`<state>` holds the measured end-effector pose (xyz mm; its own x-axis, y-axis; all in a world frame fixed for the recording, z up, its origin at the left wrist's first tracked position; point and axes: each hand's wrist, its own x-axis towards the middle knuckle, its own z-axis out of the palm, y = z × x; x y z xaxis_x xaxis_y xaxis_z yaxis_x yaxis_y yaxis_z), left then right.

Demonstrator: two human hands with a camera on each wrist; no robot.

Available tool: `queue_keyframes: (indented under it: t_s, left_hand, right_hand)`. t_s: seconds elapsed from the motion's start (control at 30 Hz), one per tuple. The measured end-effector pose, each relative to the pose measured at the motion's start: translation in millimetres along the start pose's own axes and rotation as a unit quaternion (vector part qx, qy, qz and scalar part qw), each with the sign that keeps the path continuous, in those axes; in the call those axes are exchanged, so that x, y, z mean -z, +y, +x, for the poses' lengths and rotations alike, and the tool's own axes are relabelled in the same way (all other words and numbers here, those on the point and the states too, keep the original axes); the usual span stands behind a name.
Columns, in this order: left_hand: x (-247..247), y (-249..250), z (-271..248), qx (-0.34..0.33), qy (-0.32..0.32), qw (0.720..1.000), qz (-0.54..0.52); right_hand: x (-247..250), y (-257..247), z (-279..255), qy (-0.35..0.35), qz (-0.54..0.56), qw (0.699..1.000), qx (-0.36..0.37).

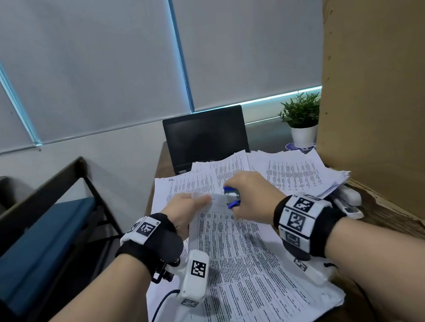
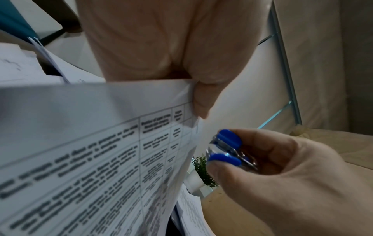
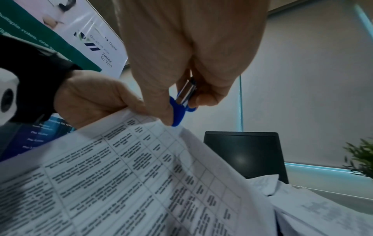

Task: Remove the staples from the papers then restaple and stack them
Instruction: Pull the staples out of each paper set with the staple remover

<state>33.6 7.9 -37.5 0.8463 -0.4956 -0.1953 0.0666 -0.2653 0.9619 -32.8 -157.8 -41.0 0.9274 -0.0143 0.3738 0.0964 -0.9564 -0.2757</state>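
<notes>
A set of printed sheets with tables [image 1: 233,252] lies in front of me, its far corner lifted. My left hand [image 1: 185,207] pinches that corner between thumb and fingers [image 2: 201,102]. My right hand [image 1: 248,196] grips a small blue and metal staple remover [image 1: 232,197], squeezing its blue tabs [image 2: 228,158] with thumb and finger. Its claws sit at the paper's corner [image 3: 177,118], right beside the left thumb. The staple itself is hidden. A white stapler [image 1: 350,201] lies at the right, partly under other papers.
More printed sheets [image 1: 295,172] are spread behind, in front of a dark open laptop [image 1: 206,137]. A small potted plant [image 1: 302,120] stands at the back right. A large cardboard box [image 1: 392,112] walls off the right side. A blue-cushioned bench [image 1: 36,236] stands left.
</notes>
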Motion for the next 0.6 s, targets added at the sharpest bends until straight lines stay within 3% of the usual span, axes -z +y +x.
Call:
queue_keyframes:
  t_s: [0.3,0.6]
  left_hand:
    - [0,-1,-5,-0.035,0.006,0.998,-0.047]
    - [-1,-2,-4,-0.059,-0.009,0.998,-0.016]
  right_hand:
    - [-9,-27,8,0.013,-0.036,0.999,0.002]
    - [-15,-23,3,0.043,-0.039,0.998,0.011]
